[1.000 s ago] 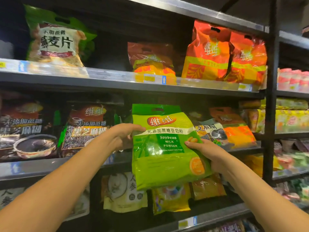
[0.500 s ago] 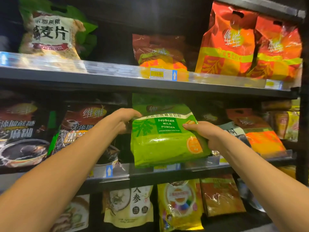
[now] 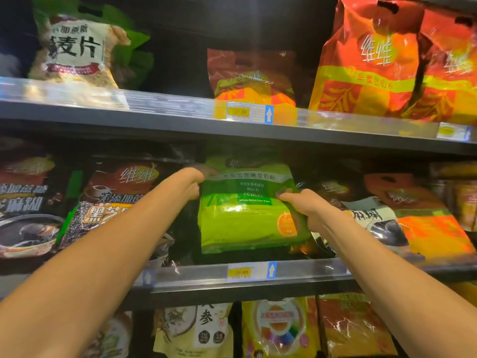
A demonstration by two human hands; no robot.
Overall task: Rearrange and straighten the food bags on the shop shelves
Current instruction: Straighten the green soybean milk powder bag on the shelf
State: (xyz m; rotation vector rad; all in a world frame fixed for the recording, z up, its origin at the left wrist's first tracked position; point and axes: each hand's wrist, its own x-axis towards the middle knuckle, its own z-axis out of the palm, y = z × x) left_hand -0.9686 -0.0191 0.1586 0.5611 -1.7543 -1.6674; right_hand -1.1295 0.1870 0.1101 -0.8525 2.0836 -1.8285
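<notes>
Green soybean milk powder bag (image 3: 247, 210) upright on middle shelf (image 3: 296, 273), near front edge, between both hands. Left hand (image 3: 192, 184) pinches upper left corner; right hand (image 3: 302, 205) grips right edge. Long axis vertical.

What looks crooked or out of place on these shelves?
On the middle shelf, the white-and-black bag right of the green bag slumps at a slant in front of an orange bag rather than standing upright. The left hand and right hand grip the green bag.
</notes>
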